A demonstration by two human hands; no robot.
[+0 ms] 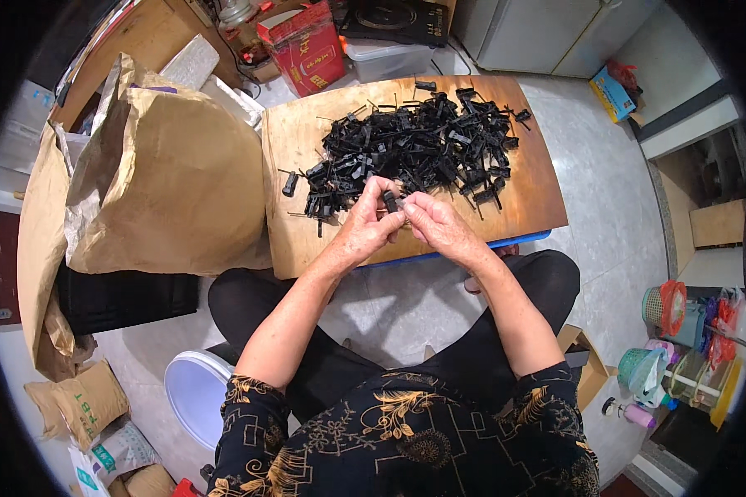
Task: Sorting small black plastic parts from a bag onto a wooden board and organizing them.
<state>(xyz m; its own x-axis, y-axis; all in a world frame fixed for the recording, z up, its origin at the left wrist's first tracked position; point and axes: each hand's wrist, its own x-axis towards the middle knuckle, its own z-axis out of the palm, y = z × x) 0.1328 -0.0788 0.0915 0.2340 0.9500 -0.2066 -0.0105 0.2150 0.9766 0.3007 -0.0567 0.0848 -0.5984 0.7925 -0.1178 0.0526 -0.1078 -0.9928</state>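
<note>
Both my hands meet over the front edge of a low wooden board. Between the fingers of my left hand is a small black plastic part, its lower portion hidden by the fingertips. My right hand is closed in a pinch against the same part, thumb and forefinger pressed together beside it. Just beyond the hands lies a big heap of similar black plastic parts, many with thin stems sticking out. One loose black part rests apart at the heap's left.
A large open brown paper sack stands left of the board. Behind it are a red box and a clear plastic bin. A white-blue basin sits by my left leg, an open cardboard box by my right.
</note>
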